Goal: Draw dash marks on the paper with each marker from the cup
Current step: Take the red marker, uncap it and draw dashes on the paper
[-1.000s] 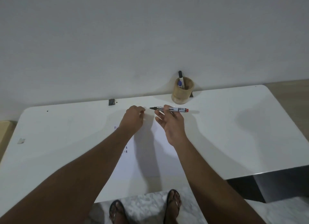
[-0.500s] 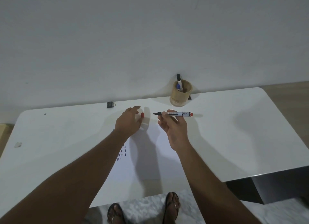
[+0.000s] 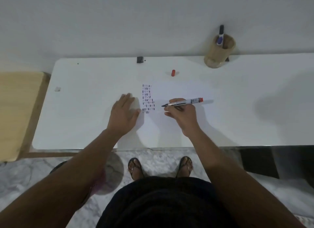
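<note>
the marker [image 3: 182, 102] lies nearly level in your right hand [image 3: 182, 114], fingers pinched closed around its barrel, uncapped tip pointing left and hanging just right of the block of dash marks [image 3: 148, 98] on the paper [image 3: 178, 90]. whether the tip touches the sheet, i cannot tell. its red cap [image 3: 173, 73] lies on the table [image 3: 88, 108] beyond the paper, well apart from you. your left hand [image 3: 124, 111] is spread flat with nothing in it, palm down at the paper's left edge, thumb just beside the dashes. the cup [image 3: 219, 53] stands at the far edge against the wall, with at least 1 marker [image 3: 220, 35] standing in it.

by the look of it you are at the drawing step with this marker, about to add its dashes. the next move calls for tipping the nib down onto clear paper beside the block, while your flat hand keeps the sheet from sliding. recapping and swapping come after.
</note>
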